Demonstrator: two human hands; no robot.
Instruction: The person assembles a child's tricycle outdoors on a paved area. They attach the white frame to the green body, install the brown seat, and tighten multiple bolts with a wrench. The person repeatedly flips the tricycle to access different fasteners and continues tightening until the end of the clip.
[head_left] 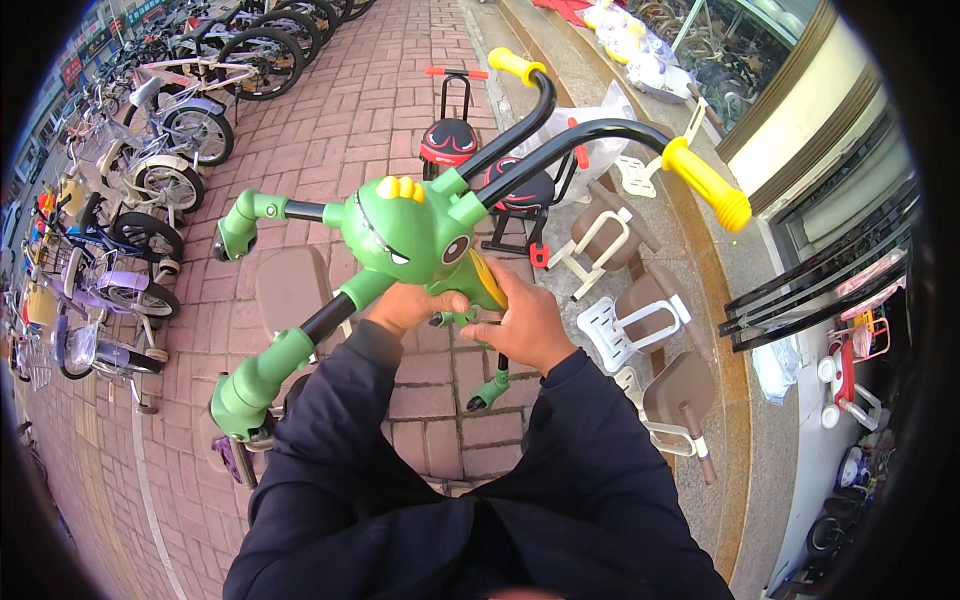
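In front of me is a green ride-on toy with a cartoon animal head [400, 235]. Black curved handlebars [610, 135] with yellow grips [710, 185] rise from it toward the upper right. Green-jointed legs on black tubes [262, 385] reach out to the left, and another green foot [490, 390] hangs below. My left hand [408, 306] is closed around the body under the head. From the other side my right hand [530, 322] grips it beside a yellow panel [489, 280], thumbs close together. The part between my palms is mostly hidden.
Rows of bicycles [160, 180] line the left of the red brick pavement [345, 110]. Black-and-red child seats [450, 140] stand just beyond the toy. Brown seats with white frames [680, 385] sit along the stone step [725, 400] at right; another brown seat [292, 285] lies left.
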